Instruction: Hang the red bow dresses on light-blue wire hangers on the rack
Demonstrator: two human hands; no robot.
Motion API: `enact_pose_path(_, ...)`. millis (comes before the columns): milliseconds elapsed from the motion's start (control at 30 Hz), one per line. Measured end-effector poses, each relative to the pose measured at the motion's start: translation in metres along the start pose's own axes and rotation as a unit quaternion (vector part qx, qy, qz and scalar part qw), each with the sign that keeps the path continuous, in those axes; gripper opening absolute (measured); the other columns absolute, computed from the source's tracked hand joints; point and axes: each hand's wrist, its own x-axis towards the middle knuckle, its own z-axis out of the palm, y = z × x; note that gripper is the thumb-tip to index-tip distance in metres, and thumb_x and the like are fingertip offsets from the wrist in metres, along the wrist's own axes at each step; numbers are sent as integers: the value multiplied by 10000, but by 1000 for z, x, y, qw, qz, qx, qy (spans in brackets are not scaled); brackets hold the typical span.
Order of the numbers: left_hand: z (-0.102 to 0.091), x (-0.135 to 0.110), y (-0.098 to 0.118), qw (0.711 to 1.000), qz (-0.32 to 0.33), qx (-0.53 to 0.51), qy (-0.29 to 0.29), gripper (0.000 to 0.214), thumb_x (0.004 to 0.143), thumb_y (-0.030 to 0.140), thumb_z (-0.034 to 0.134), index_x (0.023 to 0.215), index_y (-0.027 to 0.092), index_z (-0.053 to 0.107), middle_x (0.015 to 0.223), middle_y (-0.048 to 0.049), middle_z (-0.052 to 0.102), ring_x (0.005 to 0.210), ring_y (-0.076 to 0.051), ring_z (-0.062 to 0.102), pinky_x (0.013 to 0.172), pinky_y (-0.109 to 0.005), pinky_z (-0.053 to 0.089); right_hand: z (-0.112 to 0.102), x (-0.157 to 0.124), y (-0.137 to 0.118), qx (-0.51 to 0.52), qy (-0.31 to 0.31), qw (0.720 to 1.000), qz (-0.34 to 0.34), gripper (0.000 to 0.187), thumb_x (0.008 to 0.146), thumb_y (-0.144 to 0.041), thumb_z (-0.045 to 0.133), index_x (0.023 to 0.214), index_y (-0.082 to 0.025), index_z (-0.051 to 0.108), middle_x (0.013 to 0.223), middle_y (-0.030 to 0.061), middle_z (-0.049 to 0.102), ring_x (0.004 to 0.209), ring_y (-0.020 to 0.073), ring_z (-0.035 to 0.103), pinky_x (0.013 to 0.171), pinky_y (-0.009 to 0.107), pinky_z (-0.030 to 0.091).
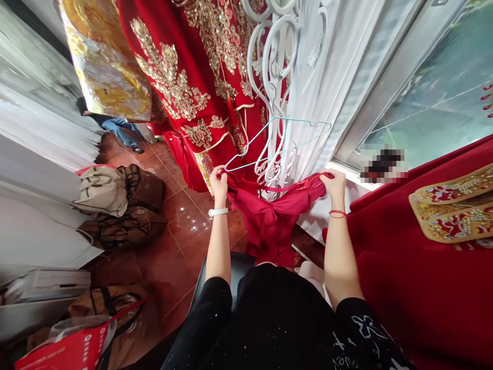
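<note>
I hold a plain red garment point(271, 218) stretched between both hands in front of me. My left hand point(219, 184) is closed on its left top edge, and a white band sits on that wrist. My right hand point(334, 186) is closed on the right top edge, with a red string around the wrist. A pale blue wire hanger point(278, 140) sits just above the garment, its lower left corner by my left hand. Whether the hanger is inside the garment I cannot tell.
A red gown with gold embroidery point(192, 77) hangs ahead beside a white scrolled metal rack point(271, 61) and white sheer fabric. Red embroidered cloth point(431, 246) lies at right under a window. Bags point(115, 203) sit on the tiled floor at left, near white dresses.
</note>
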Motion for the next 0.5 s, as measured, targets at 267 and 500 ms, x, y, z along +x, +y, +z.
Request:
enact_pose_path(267,-32,-20,-12,964,94,172,-177,260,839,85,512,988,222,676,1070,-75,727,1063,-232,646,1033,-378,507,5,-45,-27,-17,29,997,76,161,744,-349,600,767,-266,737,891,123,806,854,332,724,882,496,564)
enact_pose_path(500,-38,-33,-10,942,105,266,-177,187,950,122,493,945,226,648,1165,-123,663,1110,-287,604,1034,-407,456,23,-56,-47,-66,13,997,25,254,854,-382,532,771,-247,731,830,115,749,839,283,666,909,470,566)
